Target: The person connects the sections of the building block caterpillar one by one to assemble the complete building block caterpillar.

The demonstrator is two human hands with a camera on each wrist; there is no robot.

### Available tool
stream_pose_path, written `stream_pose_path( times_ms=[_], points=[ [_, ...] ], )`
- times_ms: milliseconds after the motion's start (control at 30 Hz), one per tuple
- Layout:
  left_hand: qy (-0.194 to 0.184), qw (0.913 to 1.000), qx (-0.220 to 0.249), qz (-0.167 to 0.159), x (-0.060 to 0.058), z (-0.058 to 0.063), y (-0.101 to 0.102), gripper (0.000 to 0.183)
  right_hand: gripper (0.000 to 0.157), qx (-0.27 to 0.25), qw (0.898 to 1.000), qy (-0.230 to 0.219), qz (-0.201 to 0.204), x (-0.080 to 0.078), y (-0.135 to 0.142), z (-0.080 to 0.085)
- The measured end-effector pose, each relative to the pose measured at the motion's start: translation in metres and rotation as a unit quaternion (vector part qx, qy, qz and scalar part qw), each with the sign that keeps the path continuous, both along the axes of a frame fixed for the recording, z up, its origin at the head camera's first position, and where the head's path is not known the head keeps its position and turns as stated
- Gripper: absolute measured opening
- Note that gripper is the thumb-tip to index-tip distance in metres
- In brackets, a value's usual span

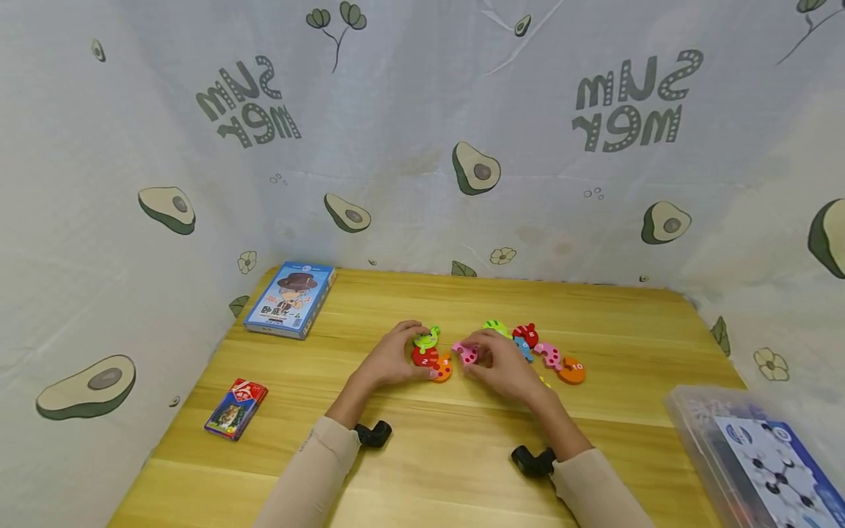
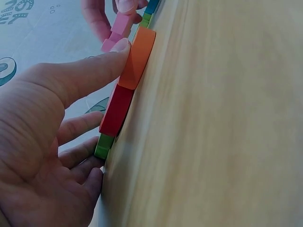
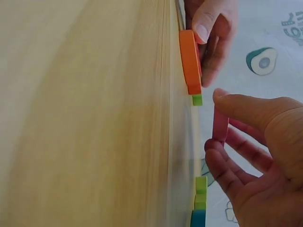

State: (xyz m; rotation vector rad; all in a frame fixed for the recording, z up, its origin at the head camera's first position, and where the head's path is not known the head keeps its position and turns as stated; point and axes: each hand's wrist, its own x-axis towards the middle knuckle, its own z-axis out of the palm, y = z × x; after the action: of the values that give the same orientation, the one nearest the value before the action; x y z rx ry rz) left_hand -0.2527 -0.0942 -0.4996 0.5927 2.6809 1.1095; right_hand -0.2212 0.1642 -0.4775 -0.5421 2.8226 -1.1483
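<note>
My left hand (image 1: 391,357) holds a joined row of wooden puzzle pieces on the table, its thumb against the orange piece (image 2: 138,59) numbered 3. Behind that piece come the red piece (image 2: 116,109) numbered 2 and the green head piece (image 1: 428,338), where the other fingers rest. My right hand (image 1: 505,367) pinches a pink dotted puzzle piece (image 3: 220,124) between thumb and fingers, raised just right of the orange one. Beyond the right hand lie more pieces: a green striped one (image 1: 495,327), a red one (image 1: 526,335), a blue one (image 1: 524,348), a pink one (image 1: 548,355) and an orange 10 (image 1: 571,371).
A blue game box (image 1: 290,299) lies at the back left of the wooden table (image 1: 436,469), with a small red card box (image 1: 236,409) nearer. At the right edge stands a clear plastic case (image 1: 700,440). A printed curtain (image 1: 409,147) hangs behind.
</note>
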Motion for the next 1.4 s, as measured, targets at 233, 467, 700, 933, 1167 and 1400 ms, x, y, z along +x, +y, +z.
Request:
stream_pose_path(
  times_ms=[233,467,700,933,1167,1400],
  points=[
    [0.001,1.0000,-0.002,-0.002,0.000,0.002,0.000,0.081,0.036,0.010,1.000,0.002,0.029,-0.006,-0.010,0.001],
    [0.002,0.9999,-0.011,0.000,-0.001,0.001,0.001,0.082,0.034,0.024,0.999,0.004,0.048,-0.012,-0.014,0.000],
    [0.001,0.9999,-0.010,-0.002,-0.001,0.004,0.002,0.081,0.034,0.045,0.997,0.007,0.059,-0.013,-0.015,0.001],
    [0.001,1.0000,-0.003,-0.003,-0.002,0.004,0.002,0.081,0.033,0.062,0.996,0.004,0.062,-0.013,-0.019,0.001],
    [0.004,1.0000,-0.003,-0.003,-0.002,0.002,0.001,0.078,0.033,0.048,0.997,-0.003,0.065,-0.012,-0.015,-0.002],
    [0.019,0.9997,-0.012,-0.008,-0.001,-0.003,0.001,0.080,0.034,0.016,1.000,-0.015,0.003,-0.014,0.003,-0.001]
  ],
)
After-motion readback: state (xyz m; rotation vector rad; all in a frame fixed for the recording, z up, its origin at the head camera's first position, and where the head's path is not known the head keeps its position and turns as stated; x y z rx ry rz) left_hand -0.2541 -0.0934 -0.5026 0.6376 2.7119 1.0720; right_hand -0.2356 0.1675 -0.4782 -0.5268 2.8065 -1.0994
